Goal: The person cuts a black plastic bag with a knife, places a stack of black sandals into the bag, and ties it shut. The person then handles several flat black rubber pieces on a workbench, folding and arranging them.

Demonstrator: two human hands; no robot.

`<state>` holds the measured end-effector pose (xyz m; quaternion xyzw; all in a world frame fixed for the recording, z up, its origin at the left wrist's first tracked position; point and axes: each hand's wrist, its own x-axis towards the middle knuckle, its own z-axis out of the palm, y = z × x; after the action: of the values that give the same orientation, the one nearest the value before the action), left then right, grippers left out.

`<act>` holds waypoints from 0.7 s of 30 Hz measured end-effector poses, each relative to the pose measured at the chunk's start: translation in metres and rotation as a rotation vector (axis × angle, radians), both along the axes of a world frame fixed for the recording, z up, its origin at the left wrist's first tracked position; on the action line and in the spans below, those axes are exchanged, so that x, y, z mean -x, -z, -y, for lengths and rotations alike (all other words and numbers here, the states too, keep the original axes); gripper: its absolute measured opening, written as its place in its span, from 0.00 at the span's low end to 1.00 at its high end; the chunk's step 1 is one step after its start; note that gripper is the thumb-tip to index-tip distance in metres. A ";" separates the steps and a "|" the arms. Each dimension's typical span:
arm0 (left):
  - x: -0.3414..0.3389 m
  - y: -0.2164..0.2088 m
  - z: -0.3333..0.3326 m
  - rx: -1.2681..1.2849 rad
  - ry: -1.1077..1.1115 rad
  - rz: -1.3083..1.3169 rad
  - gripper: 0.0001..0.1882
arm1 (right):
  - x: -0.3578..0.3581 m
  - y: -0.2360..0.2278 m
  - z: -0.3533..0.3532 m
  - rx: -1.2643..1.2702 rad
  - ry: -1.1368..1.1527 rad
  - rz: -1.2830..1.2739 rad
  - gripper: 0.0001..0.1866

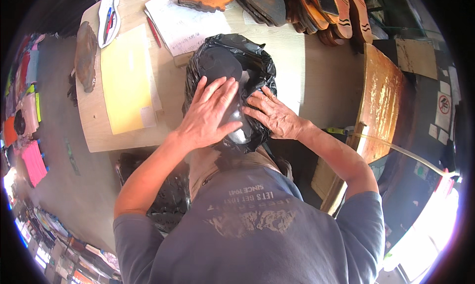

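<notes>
In front of me a black plastic bag (269, 69) is opened out, its crumpled rim rolled back around a dark, smooth, sole-shaped piece (217, 61). Across that piece lies my left hand (213, 108), palm down, with the fingers stretched and the thumb apart. My right hand (274, 111) is at the bag's right side, its fingers bent over the gathered plastic. Below the left thumb, a shiny part (237, 131) of the contents or bag catches the light. What lies deeper in the bag is hidden.
The bag sits at the near edge of a pale wooden table (282, 46). Yellow paper (126, 81), written sheets (193, 24), a red pen (154, 33) and a white sole-shaped tray (109, 17) lie at left. Dark sole shapes (264, 4) are stacked at the back. A wooden board (381, 101) stands at right.
</notes>
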<state>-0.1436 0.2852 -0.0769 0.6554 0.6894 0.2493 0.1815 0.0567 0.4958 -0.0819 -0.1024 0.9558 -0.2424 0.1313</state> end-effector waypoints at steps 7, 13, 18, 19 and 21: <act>-0.032 0.008 0.003 0.080 -0.051 -0.092 0.57 | 0.006 -0.038 0.009 0.031 0.028 0.028 0.42; -0.028 0.004 0.003 0.061 -0.077 -0.076 0.53 | 0.060 -0.070 -0.032 0.147 0.316 -0.358 0.19; -0.032 -0.001 0.001 0.073 -0.092 -0.114 0.52 | 0.155 -0.004 -0.055 -0.017 0.622 -0.136 0.30; -0.032 -0.002 0.001 0.085 -0.091 -0.121 0.52 | 0.169 -0.001 -0.056 0.041 0.611 0.045 0.26; -0.032 -0.005 0.000 0.077 -0.094 -0.131 0.52 | 0.179 -0.020 -0.051 0.070 0.615 -0.110 0.20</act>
<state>-0.1116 0.2852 -0.0723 0.6298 0.7389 0.1875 0.1490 -0.1222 0.5472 -0.0623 0.1738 0.9387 -0.2976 -0.0037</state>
